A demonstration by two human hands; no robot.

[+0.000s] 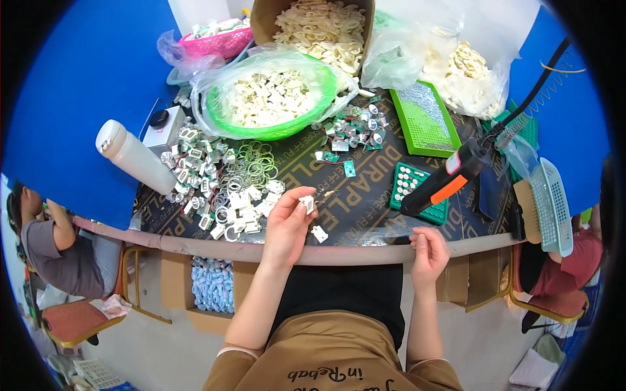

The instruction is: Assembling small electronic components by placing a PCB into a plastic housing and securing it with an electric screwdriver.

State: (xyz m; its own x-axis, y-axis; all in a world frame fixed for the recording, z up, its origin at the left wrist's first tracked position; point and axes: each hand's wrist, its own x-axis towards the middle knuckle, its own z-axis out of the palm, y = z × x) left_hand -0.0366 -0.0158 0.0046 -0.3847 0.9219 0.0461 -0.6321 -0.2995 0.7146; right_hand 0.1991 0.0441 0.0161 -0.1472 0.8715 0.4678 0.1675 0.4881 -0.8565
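Observation:
Above the table's front edge, my left hand (287, 221) pinches a small white plastic housing (308, 204) between thumb and fingers. Another white housing (319, 234) lies on the table just to its right. My right hand (429, 253) hovers over the table edge further right, its fingers curled together; whatever they hold, if anything, is too small to make out. Left of my left hand is a heap of white plastic parts (246, 212). Beyond it are green and clear rings (255, 163) and a pile of assembled pieces with clear lenses (195, 159).
A hanging electric screwdriver (450, 179) reaches over a green tray of small round parts (417, 189). Behind stand a green basin (326, 98) of white housings, a green tray of screws (427, 124) and a cardboard box (264, 19). A white bottle (134, 156) leans left. People sit on both sides.

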